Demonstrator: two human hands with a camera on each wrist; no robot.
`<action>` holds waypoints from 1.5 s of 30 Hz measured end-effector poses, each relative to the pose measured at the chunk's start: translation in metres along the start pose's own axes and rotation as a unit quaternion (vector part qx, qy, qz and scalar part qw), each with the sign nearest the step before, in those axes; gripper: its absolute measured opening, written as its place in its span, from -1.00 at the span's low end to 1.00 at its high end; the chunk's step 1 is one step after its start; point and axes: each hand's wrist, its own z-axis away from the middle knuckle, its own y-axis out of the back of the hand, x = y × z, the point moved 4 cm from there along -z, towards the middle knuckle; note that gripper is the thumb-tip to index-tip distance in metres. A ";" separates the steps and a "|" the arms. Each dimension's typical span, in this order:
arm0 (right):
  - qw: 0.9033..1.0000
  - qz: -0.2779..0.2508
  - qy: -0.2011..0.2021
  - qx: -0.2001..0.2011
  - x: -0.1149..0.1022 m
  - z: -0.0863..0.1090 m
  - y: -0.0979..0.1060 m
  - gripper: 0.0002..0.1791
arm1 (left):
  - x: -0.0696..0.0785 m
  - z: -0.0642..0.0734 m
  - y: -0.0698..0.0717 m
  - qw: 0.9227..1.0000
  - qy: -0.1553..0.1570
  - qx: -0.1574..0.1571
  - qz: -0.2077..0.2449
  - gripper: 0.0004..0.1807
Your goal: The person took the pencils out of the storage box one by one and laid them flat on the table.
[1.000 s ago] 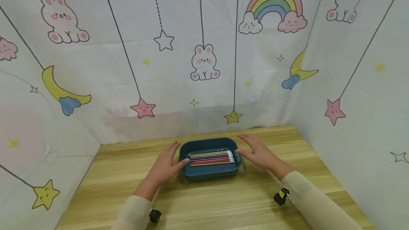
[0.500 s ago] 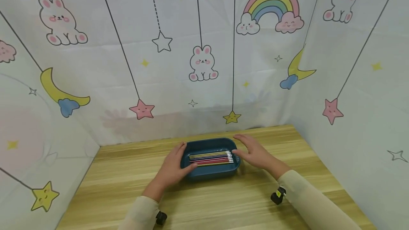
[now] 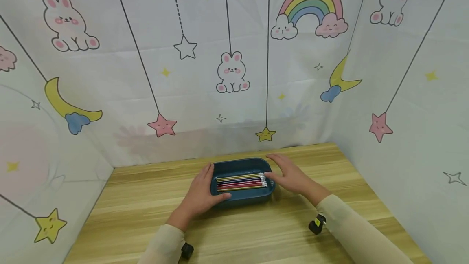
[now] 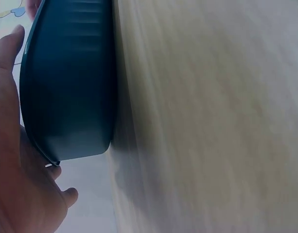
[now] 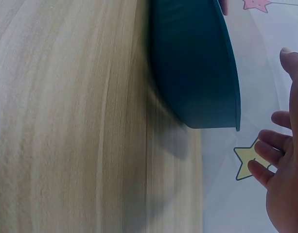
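Observation:
A dark blue, rounded rectangular tray (image 3: pixel 250 199) stands on the wooden table. Inside it several pencils (image 3: pixel 242 182) lie side by side, with yellow, dark and red barrels and silvery ends toward the right. My left hand (image 3: pixel 199 192) spans the tray's left end, its thumb reaching over the front rim and its fingers extended along the far side. In the left wrist view, that hand (image 4: pixel 22 160) lies right at the rim. My right hand (image 3: pixel 293 178) is spread beside the right end, thumb near the rim; the right wrist view shows a gap between its fingers (image 5: pixel 270 153) and the tray wall.
White cloth walls (image 3: pixel 205 93) printed with rabbits, stars and a rainbow rise behind the table (image 3: pixel 146 199) and on both sides. A small black device (image 3: pixel 187 251) sits at the left cuff, and another black device (image 3: pixel 317 225) at the right cuff.
My left hand has moved right, onto the tray's left end, its thumb coming farther over the front rim. The right hand has barely moved. Tray and pencils stay in place.

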 end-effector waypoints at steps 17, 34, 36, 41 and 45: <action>1.000 -0.006 0.008 -0.008 -0.003 0.001 -0.001 -0.16 | -0.004 0.000 -0.004 0.994 0.010 -0.014 -0.104 0.56; 0.995 0.046 0.055 -0.068 -0.034 -0.025 -0.014 -0.17 | -0.001 -0.002 -0.002 0.988 0.014 -0.021 -0.152 0.55; 0.993 0.060 0.068 -0.081 -0.039 -0.030 -0.019 -0.20 | -0.002 -0.002 -0.002 0.988 0.014 -0.021 -0.154 0.56; 0.985 0.080 0.094 -0.124 -0.048 -0.042 -0.034 -0.26 | -0.004 -0.003 -0.002 0.987 0.014 -0.021 -0.157 0.55; 0.980 0.067 0.110 -0.155 -0.053 -0.048 -0.043 -0.40 | -0.004 -0.003 -0.002 0.988 0.013 -0.023 -0.153 0.55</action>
